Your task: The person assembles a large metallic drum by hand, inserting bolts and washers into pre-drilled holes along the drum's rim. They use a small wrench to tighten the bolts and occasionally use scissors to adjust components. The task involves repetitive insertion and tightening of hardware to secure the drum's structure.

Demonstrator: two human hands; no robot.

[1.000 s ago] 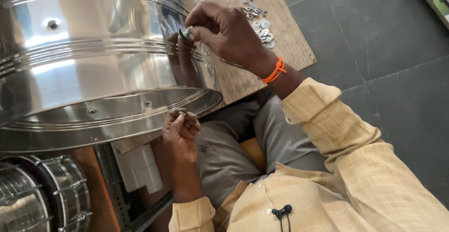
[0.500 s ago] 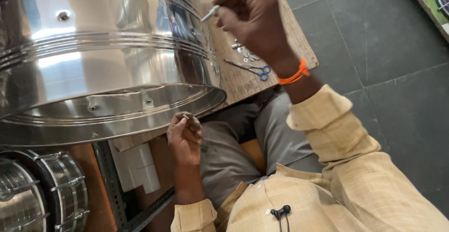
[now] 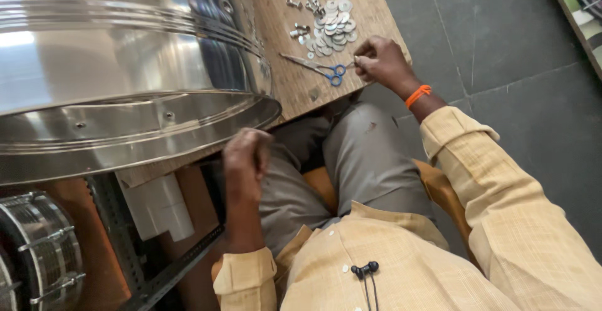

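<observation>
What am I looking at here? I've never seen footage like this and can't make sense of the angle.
The camera sits on a seated person's head and looks down at their lap and hands. The big shiny steel drum shell lies on its side on a wooden board. On the board lie a pile of washers, some small bolts and blue-handled scissors. The right hand, with an orange wristband, pinches something small at the board's edge. The left hand is closed in a fist below the shell's rim; what it holds is hidden.
</observation>
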